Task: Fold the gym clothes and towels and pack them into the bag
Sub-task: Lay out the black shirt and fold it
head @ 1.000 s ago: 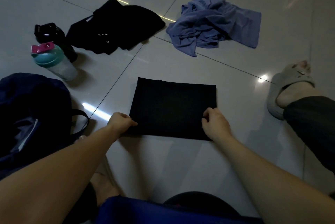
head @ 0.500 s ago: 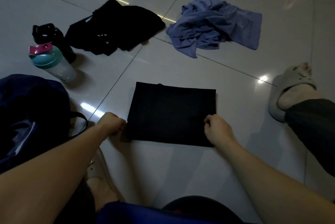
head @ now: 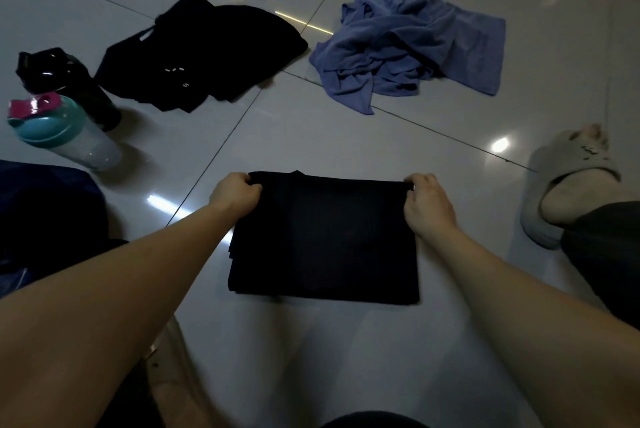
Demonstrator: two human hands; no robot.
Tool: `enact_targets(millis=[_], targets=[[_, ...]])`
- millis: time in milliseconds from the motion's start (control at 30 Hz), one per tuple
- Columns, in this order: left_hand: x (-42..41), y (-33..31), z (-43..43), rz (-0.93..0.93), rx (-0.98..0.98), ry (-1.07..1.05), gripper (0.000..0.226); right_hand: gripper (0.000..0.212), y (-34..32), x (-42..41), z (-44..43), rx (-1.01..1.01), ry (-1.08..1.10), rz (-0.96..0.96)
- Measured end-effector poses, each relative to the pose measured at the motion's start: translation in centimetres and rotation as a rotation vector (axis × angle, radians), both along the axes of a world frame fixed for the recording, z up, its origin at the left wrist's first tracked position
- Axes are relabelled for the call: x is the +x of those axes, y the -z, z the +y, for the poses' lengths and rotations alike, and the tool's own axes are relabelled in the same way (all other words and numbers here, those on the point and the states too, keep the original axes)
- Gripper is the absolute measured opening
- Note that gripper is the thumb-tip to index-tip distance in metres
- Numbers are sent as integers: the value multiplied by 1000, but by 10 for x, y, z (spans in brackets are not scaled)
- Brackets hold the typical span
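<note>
Both hands have gone from the near corners of the folded black garment (head: 323, 240) to its far corners, and the cloth now lies a little nearer the person than a moment ago. The left hand (head: 235, 197) pinches the far left corner with curled fingers; the right hand (head: 427, 205) grips the far right corner the same way. The garment lies flat on the pale tiled floor (head: 311, 136) as a rough rectangle between the forearms, with several layered edges showing along its left side.

Beyond it, a crumpled blue towel (head: 408, 46) lies to the right and a loose heap of black clothing (head: 201, 53) to the left, well apart from each other. Further left a shaker bottle (head: 59, 131) with a teal lid and pink cap stands just beside a black bottle (head: 59, 77). The dark blue bag (head: 45, 212) sits at the left edge, near the left forearm. At the right edge a foot in a grey slipper (head: 568, 185) rests on the tiles.
</note>
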State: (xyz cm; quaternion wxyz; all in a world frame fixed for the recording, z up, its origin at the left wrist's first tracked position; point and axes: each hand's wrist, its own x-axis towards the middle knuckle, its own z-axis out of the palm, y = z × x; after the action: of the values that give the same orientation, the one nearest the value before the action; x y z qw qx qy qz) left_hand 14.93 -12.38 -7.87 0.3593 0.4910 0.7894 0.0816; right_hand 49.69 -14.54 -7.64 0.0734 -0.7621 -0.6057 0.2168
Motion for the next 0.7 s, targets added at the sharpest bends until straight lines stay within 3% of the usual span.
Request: enact_targets(millis=[67,200,333,467,600,700], targets=[[0,1,8,77,-11,47,30,40,4,-2,11,-63,-37,8],[3,6,20,247,200,320,64,48,8,-2,23,-171,-57,-60],[14,16,33,302,185,575,55,39,8,2,34,-266,33,23],[20,13,42,398,132,514,39,34,9,3,34,-323,199,217],[34,3,32,536,262,457,40,16,4,5,30,-323,335,384],[60,-7,21,264,250,361,27,10,-5,5,25,-327,397,593]])
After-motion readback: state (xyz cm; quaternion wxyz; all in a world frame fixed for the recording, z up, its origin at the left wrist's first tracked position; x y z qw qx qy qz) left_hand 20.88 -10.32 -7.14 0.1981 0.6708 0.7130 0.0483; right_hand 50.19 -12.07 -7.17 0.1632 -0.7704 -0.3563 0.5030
